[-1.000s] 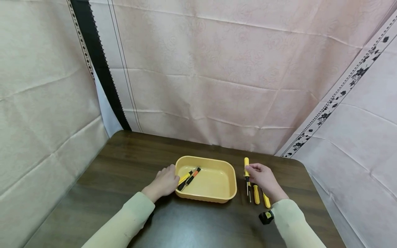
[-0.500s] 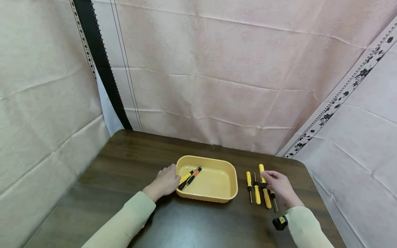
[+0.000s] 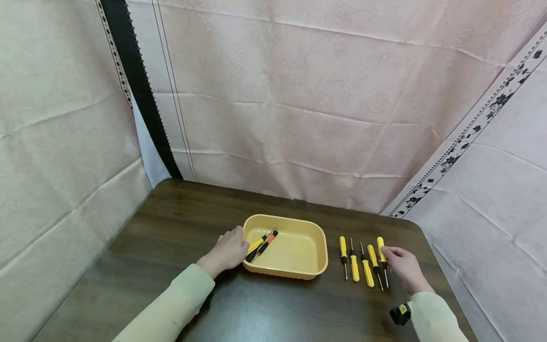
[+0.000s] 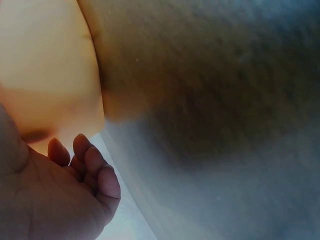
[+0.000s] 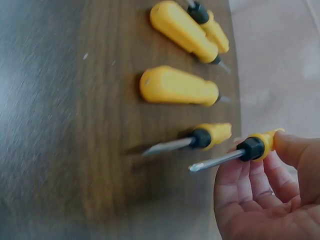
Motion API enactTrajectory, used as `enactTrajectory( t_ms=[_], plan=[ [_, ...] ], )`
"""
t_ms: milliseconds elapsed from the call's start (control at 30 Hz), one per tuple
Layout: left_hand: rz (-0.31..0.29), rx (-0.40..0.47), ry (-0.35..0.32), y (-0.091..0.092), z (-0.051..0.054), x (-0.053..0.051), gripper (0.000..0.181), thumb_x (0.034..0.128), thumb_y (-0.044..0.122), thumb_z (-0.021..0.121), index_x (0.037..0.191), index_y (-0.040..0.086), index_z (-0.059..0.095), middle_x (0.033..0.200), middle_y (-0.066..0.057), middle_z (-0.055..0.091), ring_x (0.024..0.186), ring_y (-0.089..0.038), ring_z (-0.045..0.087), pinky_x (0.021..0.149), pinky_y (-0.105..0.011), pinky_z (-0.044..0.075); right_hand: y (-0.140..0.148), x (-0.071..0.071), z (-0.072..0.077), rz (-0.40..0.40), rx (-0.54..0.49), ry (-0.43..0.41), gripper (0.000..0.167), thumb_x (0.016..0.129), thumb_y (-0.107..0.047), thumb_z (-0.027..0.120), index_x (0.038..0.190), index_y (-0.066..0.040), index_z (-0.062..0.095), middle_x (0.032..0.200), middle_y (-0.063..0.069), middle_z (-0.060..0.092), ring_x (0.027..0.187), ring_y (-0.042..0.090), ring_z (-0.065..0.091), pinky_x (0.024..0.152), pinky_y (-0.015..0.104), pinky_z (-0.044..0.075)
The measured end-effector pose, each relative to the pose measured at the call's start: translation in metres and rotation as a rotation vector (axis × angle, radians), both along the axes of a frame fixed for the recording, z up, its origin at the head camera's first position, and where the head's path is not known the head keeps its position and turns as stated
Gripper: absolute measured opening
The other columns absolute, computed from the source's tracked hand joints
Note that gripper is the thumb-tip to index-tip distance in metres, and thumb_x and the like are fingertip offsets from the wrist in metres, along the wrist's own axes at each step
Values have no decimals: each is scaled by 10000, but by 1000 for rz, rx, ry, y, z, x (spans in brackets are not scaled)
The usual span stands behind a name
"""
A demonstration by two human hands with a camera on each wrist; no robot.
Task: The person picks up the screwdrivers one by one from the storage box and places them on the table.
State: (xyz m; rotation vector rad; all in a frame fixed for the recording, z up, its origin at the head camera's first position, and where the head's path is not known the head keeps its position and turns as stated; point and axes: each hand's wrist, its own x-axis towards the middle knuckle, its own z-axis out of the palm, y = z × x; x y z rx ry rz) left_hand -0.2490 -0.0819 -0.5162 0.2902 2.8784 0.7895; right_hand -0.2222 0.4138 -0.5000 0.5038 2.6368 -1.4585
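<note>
My right hand pinches a screwdriver by its yellow handle, at the right end of a row of screwdrivers. In the right wrist view the held screwdriver has a black collar and a bare metal shaft, and stands apart from its neighbour. My left hand holds the left rim of a shallow yellow tray; in the left wrist view its fingers curl beside the tray wall. Inside the tray's left end lie yellow-handled and orange-and-black tools, partly covered by the hand.
The brown wooden table has rounded far corners. Pale patterned cloth hangs behind it and along both sides. A small black box sits at my right cuff.
My right hand has moved rightward past the screwdrivers; two more now lie in the row behind it, and it holds one at the far right. The left hand keeps its place on the tray.
</note>
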Motion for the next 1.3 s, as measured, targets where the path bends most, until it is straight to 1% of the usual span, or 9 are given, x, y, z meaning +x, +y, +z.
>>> enactTrajectory(
  t_ms=[100, 200, 267, 500, 700, 800, 900, 1100, 1300],
  plan=[
    [2, 4, -5, 0, 0, 0, 324, 981, 267, 438, 1171, 5, 473, 879, -31, 485, 799, -220, 448, 749, -394, 349, 6, 2, -5, -16, 5, -11, 611, 975, -423, 527, 1321, 78, 488, 1071, 149, 571, 878, 195, 554, 716, 335, 511],
    [1, 7, -9, 0, 0, 0, 319, 982, 267, 438, 1168, 10, 476, 883, -27, 488, 804, -217, 449, 754, -394, 350, 12, 3, -11, -42, -5, -27, 614, 976, -398, 532, 1328, 101, 470, 1197, 215, 538, 946, 214, 562, 742, 328, 530],
    [2, 11, -12, 0, 1, 1, 315, 981, 266, 439, 1166, 13, 478, 886, -28, 490, 808, -217, 450, 757, -398, 351, 15, 3, -14, -47, -5, -37, 605, 979, -381, 534, 1321, 114, 470, 1226, 234, 523, 962, 223, 561, 749, 328, 535],
    [5, 11, -20, 0, 2, 1, 319, 982, 270, 439, 1170, 15, 477, 892, -29, 493, 815, -218, 453, 769, -401, 354, 23, -2, -25, -73, 13, -83, 607, 946, -407, 582, 1275, 100, 529, 1125, 186, 557, 925, 232, 549, 711, 319, 537],
    [4, 10, -19, 0, 1, 0, 314, 981, 266, 438, 1162, 13, 477, 883, -32, 488, 809, -217, 454, 758, -399, 354, 25, -6, -28, -99, 59, -99, 594, 935, -424, 596, 1249, 80, 564, 1172, 216, 545, 927, 242, 556, 686, 312, 528],
    [3, 14, -23, 0, 0, 0, 321, 982, 267, 436, 1171, 10, 474, 881, -32, 487, 807, -215, 455, 755, -397, 353, 22, -6, -26, -93, 95, -92, 581, 931, -413, 602, 1220, 90, 582, 1196, 257, 539, 891, 243, 573, 661, 320, 516],
    [3, 16, -24, 0, -1, 0, 330, 984, 269, 436, 1182, 8, 471, 887, -29, 486, 808, -211, 457, 757, -398, 353, 20, -5, -23, -83, 132, -95, 537, 933, -397, 601, 1185, 76, 609, 1190, 258, 548, 836, 236, 574, 643, 324, 493],
    [6, 20, -23, 0, -2, 0, 315, 984, 270, 435, 1169, 17, 472, 882, -28, 478, 808, -213, 453, 761, -400, 347, 14, -3, -18, -56, 186, -83, 466, 944, -368, 593, 1122, 61, 633, 1042, 189, 600, 757, 225, 552, 620, 336, 468],
    [7, 19, -20, -1, -2, 0, 309, 982, 272, 435, 1157, 20, 471, 880, -32, 476, 814, -215, 456, 779, -411, 351, 13, -2, -18, -48, 226, -71, 424, 952, -338, 587, 1099, 55, 646, 948, 140, 622, 766, 229, 557, 615, 325, 452]
  ],
)
